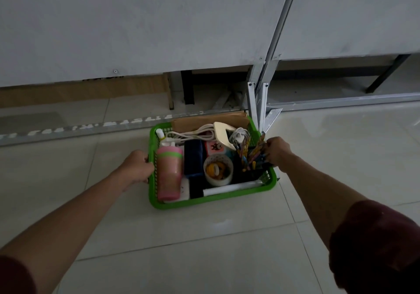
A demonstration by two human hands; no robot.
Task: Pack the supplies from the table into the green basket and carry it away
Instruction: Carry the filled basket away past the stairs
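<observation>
The green basket point(211, 199) sits low over the pale tiled floor point(204, 248), close to a grey panel wall point(136, 21) and its metal frame point(261, 102); whether it rests on the tiles or hangs just above them cannot be told. The left hand point(138, 166) grips the left rim and the right hand point(278, 154) grips the right rim, each with fingers curled round the edge and the fingertips hidden behind the plastic. Holding opposite short sides probably keeps the load level. The basket is packed full: a pink bottle point(169, 173) lies along the left wall, a dark blue case point(193, 157) beside it, and a roll of clear tape point(218, 171) lies flat in the middle. Coiled white cables point(195, 133) lie at the back against a brown paper sheet point(209, 119), and coloured pencils point(250, 155) stand bunched near the right hand. Long things lie flat or lean on a wall, likely so nothing tips out in carrying. Packing looks finished, and the carrying seems to be the step in hand
</observation>
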